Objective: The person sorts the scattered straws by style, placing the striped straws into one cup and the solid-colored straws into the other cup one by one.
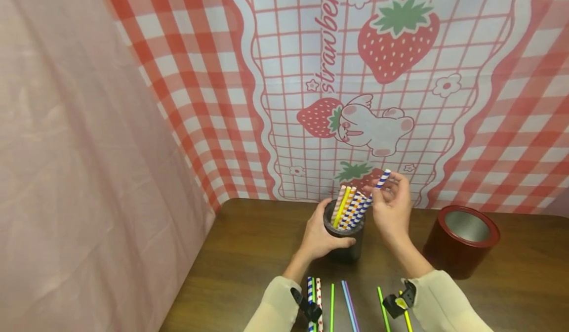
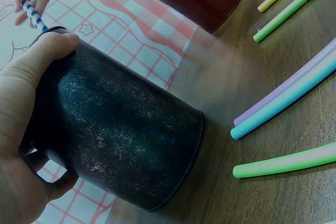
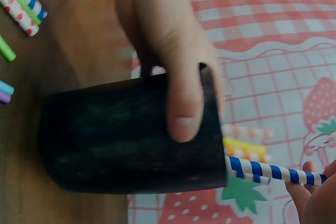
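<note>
My left hand (image 1: 322, 235) grips a black cylindrical cup (image 2: 115, 114) near its rim, the thumb lying along the near side. Several paper straws stand inside, among them a yellow straw (image 1: 342, 207) and ones with orange, pink and blue patterns. Between the thumb and fingers of my right hand (image 1: 393, 206) is a blue-and-white striped straw (image 3: 273, 171), slanting up from the cup's mouth. Its lower end is hidden inside the cup. In the left wrist view, that striped straw (image 2: 34, 15) shows just past the rim, with the right hand's fingers around its top.
A dark red can (image 1: 458, 245) with an open top stands to the right. Loose straws lie along the near table, including a green straw (image 1: 332, 307), a blue straw (image 1: 349, 305) beside a purple one, and a red-dotted straw (image 1: 319, 297). A patterned cloth (image 1: 284, 75) hangs behind the table.
</note>
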The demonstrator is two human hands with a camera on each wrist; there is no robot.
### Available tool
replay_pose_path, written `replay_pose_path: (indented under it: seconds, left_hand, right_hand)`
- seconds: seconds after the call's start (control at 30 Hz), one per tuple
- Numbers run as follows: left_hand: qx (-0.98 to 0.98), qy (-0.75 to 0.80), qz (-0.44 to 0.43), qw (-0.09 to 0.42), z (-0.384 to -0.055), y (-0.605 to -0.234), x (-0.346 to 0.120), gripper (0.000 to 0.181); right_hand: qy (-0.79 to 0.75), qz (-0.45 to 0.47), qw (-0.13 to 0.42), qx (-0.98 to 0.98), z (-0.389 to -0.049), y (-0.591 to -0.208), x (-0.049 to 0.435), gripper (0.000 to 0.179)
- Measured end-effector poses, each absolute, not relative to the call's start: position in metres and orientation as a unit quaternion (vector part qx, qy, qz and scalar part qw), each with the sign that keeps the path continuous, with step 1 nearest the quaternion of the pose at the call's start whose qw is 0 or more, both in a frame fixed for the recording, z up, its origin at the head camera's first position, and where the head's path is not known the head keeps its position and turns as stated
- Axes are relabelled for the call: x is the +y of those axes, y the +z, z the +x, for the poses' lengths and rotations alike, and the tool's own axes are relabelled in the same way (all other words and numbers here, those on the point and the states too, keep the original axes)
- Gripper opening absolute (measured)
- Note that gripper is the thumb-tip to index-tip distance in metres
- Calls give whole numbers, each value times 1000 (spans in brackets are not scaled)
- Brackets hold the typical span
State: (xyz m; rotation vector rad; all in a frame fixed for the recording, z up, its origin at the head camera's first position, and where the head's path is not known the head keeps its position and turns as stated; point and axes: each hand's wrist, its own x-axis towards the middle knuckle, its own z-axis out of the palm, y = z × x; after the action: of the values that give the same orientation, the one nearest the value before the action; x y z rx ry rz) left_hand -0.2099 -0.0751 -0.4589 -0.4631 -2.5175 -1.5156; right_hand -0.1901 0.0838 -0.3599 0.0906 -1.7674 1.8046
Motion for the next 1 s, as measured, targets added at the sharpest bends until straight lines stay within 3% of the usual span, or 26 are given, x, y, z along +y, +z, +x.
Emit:
replay_pose_path:
  seconds: [0.3,0.57,1.0]
  left_hand:
    - [-839,-514,-158,86,-210,-459,-76,104]
    - [-843,-509,-154,81,-209,-461,-75,105]
    - [-840,-509,-165,89,-212,-460,-76,107]
  right_hand:
    - [564,-30,301,-769,-197,-384,85,39]
    - [538,-18,275,-797,-200,-394,85,33]
    - [534,-50,254,-804,-167,-405,88,28]
